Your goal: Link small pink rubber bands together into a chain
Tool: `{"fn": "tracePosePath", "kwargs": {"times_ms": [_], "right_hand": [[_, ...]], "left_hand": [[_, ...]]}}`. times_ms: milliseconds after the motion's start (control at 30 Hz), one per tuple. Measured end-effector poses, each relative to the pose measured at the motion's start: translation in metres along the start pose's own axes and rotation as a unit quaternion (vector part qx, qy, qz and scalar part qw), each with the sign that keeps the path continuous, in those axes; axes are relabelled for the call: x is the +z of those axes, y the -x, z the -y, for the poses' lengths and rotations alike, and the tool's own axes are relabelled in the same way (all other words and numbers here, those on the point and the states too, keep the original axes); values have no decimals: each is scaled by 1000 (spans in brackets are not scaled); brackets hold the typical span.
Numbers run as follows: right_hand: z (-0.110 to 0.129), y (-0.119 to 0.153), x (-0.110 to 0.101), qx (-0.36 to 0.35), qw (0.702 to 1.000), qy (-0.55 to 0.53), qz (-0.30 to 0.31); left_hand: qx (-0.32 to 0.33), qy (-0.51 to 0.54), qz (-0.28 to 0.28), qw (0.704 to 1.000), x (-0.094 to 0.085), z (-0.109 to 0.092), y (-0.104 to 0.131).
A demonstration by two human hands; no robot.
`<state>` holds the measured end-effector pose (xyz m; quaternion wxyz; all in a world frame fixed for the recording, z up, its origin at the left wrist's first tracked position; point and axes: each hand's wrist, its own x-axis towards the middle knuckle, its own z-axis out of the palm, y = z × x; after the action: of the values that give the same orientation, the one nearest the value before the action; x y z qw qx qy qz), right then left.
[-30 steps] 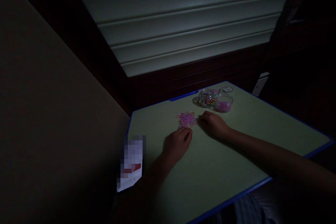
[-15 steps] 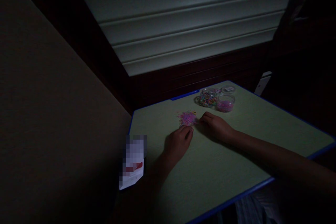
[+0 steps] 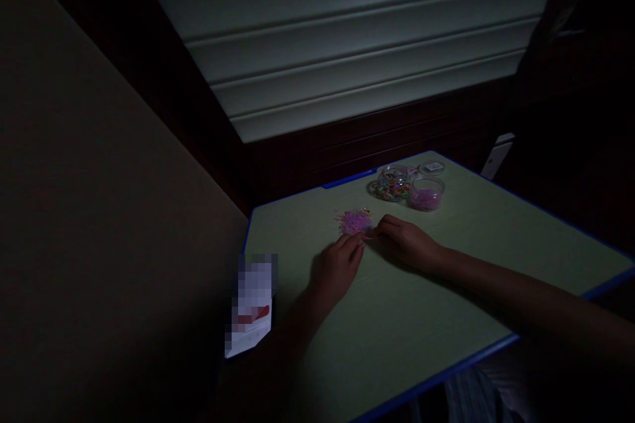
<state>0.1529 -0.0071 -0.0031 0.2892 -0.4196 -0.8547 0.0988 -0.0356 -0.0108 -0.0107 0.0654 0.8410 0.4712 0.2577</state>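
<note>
A small heap of pink and multicoloured rubber bands (image 3: pixel 353 219) lies on the pale green table (image 3: pixel 397 317). Just in front of it, my left hand (image 3: pixel 338 269) is closed, thumb and fingers pinched together. My right hand (image 3: pixel 407 242) comes in from the right, also pinching, its fingertips near the heap's right edge. Between both sets of fingertips runs a thin pinkish rubber band (image 3: pixel 370 236), small and dim in this light. The fingers hide its ends.
Behind the heap stand a clear jar of pink bands (image 3: pixel 425 199) and a clear container with coloured rings (image 3: pixel 391 190). A round clear lid (image 3: pixel 431 167) lies beyond them. At the left table edge is a white packet (image 3: pixel 253 317) with a red mark, partly blurred out.
My hands have drawn slightly closer together at the heap's front edge. The thin pinkish band now shows between their fingertips. The jars and heap have stayed put.
</note>
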Motion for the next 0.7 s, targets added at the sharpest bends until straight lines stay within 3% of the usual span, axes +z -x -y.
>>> {"fn": "tracePosePath", "kwargs": {"times_ms": [700], "right_hand": [[-1, 0, 1, -3, 999, -36, 13]], "left_hand": [[16, -12, 12, 1000, 1, 3, 0]]}}
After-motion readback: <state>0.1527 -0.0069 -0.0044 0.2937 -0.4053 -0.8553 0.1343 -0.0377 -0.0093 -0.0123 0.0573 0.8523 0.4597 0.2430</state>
